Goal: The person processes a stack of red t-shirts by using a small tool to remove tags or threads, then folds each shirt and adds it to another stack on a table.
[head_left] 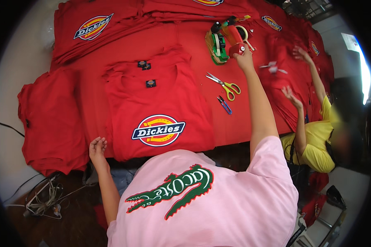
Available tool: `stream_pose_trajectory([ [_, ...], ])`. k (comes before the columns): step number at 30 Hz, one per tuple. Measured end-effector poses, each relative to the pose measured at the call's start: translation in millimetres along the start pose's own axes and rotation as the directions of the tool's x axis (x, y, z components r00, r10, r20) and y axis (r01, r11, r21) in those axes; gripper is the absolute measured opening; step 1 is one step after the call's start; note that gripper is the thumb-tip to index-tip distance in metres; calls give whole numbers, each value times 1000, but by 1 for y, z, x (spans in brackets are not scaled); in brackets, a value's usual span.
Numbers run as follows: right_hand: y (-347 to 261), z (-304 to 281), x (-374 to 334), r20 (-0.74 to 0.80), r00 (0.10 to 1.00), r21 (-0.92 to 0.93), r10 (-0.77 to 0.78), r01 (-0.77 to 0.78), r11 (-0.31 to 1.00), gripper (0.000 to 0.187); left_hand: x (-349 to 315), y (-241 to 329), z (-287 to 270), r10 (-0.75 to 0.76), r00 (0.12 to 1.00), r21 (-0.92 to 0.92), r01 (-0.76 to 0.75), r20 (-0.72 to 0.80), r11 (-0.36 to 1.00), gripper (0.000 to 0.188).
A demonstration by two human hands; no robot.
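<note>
Fingers of my right hand point(244, 59) grip the red tape dispenser point(235, 38); my left hand point(97, 148) rests half-curled, empty, beside the red T-shirt point(160, 103).

My desk point(235, 123) is draped in red cloth. Below its near edge, dark wooden floor point(70, 218) carries tangled cables point(43, 199). A bright window point(363, 70) glares at my right.

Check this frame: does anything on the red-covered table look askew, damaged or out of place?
Nothing stands out. The folded red T-shirt lies flat, the yellow-handled scissors lie closed beside it, and the right hand touches the red tape dispenser.
</note>
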State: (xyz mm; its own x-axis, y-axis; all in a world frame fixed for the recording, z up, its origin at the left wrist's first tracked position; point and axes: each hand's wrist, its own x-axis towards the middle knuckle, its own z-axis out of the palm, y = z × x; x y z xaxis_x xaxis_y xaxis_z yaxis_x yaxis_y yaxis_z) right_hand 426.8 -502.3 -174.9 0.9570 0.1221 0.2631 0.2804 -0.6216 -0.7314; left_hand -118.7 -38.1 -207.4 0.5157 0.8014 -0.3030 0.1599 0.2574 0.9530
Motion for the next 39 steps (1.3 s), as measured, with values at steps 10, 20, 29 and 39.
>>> stream_pose_trajectory([
  [10, 87, 54, 54, 8, 1000, 294, 29, -30, 955, 75, -69, -18, -34, -112, 991, 148, 121, -69, 982, 19],
  [20, 27, -8, -180, 40, 975, -446, -218, 213, 869, 48, -34, -25, 10, -33, 997, 98, 25, 73, 995, 17],
  [29, -29, 9, -163, 161, 981, -536, -107, 178, 825, 47, 31, -30, 57, 47, 969, 146, -85, 244, 986, 13],
  [39, -196, -53, 41, 327, 707, -893, -627, 448, 40, 25, 37, -45, 45, 23, 952, 115, -61, 306, 991, 16],
])
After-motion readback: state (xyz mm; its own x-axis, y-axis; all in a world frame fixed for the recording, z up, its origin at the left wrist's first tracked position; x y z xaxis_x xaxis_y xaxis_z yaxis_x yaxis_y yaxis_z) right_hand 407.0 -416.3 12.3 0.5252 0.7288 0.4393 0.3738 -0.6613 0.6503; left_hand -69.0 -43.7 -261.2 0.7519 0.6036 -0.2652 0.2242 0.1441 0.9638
